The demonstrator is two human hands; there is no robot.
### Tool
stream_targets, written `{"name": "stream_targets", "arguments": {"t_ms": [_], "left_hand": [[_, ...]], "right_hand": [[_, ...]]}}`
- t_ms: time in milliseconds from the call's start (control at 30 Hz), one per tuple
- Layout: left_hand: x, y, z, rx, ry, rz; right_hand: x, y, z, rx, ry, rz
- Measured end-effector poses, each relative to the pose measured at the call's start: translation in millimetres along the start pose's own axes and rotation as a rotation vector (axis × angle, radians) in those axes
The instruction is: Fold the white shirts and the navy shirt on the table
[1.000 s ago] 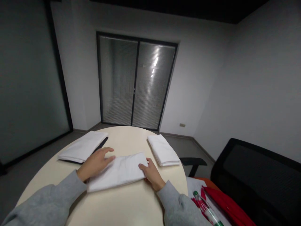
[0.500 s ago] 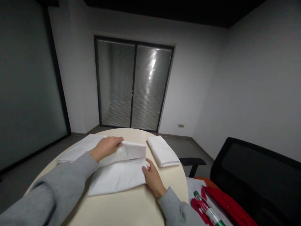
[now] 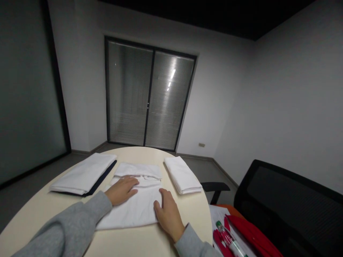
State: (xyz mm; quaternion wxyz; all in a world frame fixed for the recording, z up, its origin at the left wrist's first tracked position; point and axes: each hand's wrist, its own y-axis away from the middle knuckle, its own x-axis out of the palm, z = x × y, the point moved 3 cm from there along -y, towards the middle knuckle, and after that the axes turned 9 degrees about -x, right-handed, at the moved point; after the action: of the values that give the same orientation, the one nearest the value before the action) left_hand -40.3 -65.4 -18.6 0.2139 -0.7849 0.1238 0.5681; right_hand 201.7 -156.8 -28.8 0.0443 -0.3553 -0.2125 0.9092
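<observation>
A white cloth (image 3: 139, 211), partly folded, lies on the round table in front of me. Its far end is turned over into a band with a wrinkled edge. My left hand (image 3: 122, 190) rests flat on the middle of this cloth, fingers stretched out. At the cloth's right edge is my right hand (image 3: 169, 213), thumb and fingers apart, touching or just over the fabric. To the right lies a neatly folded white cloth (image 3: 183, 175). On the left, another folded white cloth (image 3: 84, 173) sits on top of a dark cloth (image 3: 101, 178).
The cream round table (image 3: 125, 244) carries all the cloths. A black mesh chair (image 3: 289, 203) stands at the right, its armrest (image 3: 215, 186) close to the table edge. On its seat are papers, a red fabric item (image 3: 253, 232) and a clear, green-capped object (image 3: 227, 235).
My left hand has let go of the raised far fold and moved down onto the cloth; the fold now lies flat. My right hand has loosened from the right edge.
</observation>
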Motion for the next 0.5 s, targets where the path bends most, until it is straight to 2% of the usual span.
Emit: {"name": "stream_targets", "arguments": {"t_ms": [100, 233, 367, 433, 500], "left_hand": [[1.0, 6.1, 0.8, -0.014, -0.054, -0.024], [-13.9, 10.8, -2.5, -0.06, -0.084, -0.029], [-18.6, 11.5, 3.0, -0.163, -0.014, 0.119], [-22.4, 11.4, 2.9, -0.196, 0.014, 0.19], [-33.5, 14.6, -4.6, -0.182, 0.014, 0.221]], "right_hand": [[0.5, -4.4, -0.5, -0.046, 0.047, -0.021], [4.7, -21.6, -17.3, 0.06, -0.217, -0.034], [10.0, -34.8, -31.7, 0.144, -0.353, -0.032], [10.0, -35.5, -31.2, 0.15, -0.401, -0.025], [5.8, -31.6, -22.9, 0.116, -0.437, 0.013]]}}
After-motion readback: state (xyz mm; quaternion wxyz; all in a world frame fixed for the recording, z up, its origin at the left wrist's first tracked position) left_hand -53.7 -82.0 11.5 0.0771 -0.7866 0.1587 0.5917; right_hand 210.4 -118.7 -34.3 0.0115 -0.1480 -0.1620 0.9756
